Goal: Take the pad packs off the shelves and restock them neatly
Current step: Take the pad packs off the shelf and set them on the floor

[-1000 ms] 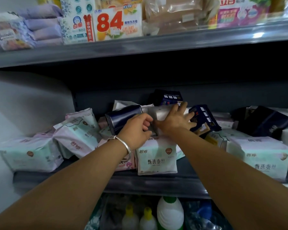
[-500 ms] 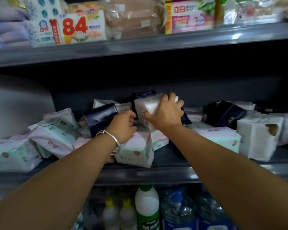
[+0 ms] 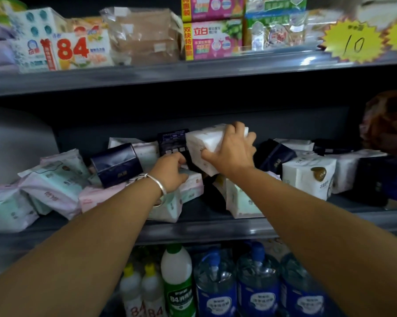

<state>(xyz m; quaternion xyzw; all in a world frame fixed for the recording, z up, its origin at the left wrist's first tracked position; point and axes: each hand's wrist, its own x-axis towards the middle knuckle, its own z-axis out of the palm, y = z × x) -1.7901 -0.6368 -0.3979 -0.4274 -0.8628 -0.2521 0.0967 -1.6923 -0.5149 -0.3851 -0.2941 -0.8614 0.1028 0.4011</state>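
R hand [image 3: 230, 156] grips white pack [image 3: 206, 143]; L hand [image 3: 170, 170] on mint pack [image 3: 190, 179].

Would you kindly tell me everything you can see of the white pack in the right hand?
The white pack is a soft block in plain, plastic-looking wrap with faint print. The right hand grips it from above, fingers over its top and thumb on its front. It sits tilted, raised above the jumbled packs on the middle shelf, in front of a dark pack.

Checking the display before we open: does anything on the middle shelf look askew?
Yes. The pad packs left of the hands lie tilted and overlapping, and a dark navy pack sits slanted on top of them rather than in a row.
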